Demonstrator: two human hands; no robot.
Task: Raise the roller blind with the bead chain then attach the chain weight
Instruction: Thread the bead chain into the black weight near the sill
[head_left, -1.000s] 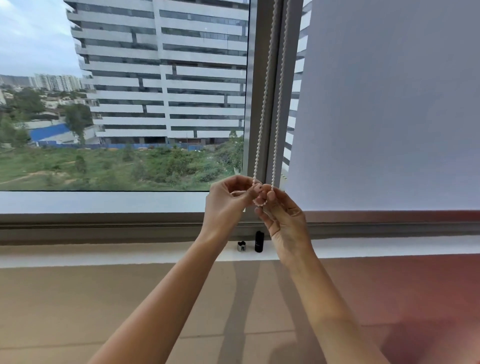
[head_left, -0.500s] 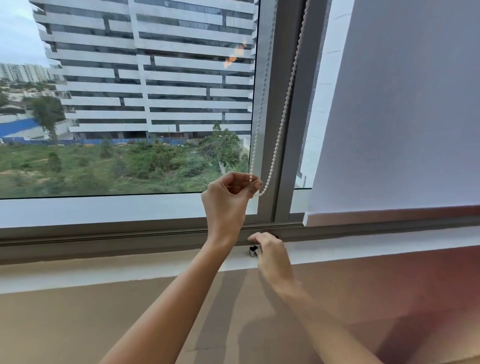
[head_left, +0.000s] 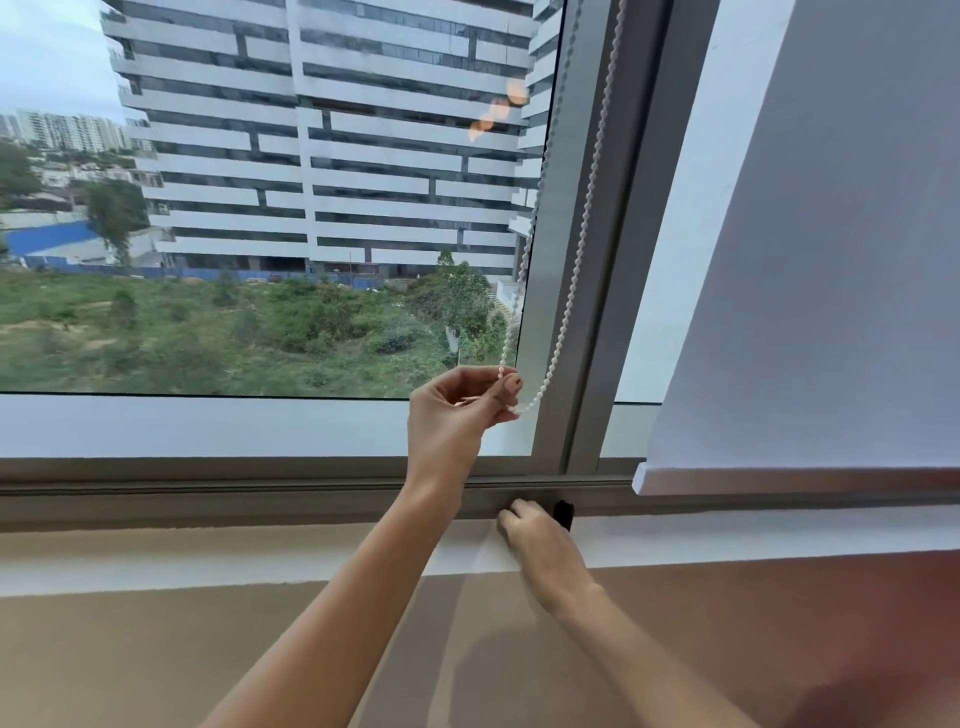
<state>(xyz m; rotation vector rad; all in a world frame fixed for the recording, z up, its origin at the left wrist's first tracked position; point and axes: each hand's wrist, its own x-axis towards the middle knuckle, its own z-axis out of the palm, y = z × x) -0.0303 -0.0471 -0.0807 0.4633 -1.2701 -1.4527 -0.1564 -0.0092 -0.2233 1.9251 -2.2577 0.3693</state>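
The white bead chain hangs in two strands along the grey window post. Its bottom loop is pinched between the thumb and fingers of my left hand, just left of the post. My right hand rests low on the white sill with its fingers curled down against the frame; what lies under them is hidden. The black chain weight stands upright on the sill, touching the right side of those fingers. The white roller blind covers the right pane, and its bottom bar hangs just above the sill.
The grey window post and the lower frame rail run behind my hands. The white sill stretches left and right. Below it is a beige wall. A tall building and greenery show through the left pane.
My right hand let go of the chain and dropped to the sill beside the black weight. My left hand kept hold of the chain's loop. The view shifted closer and to the left.
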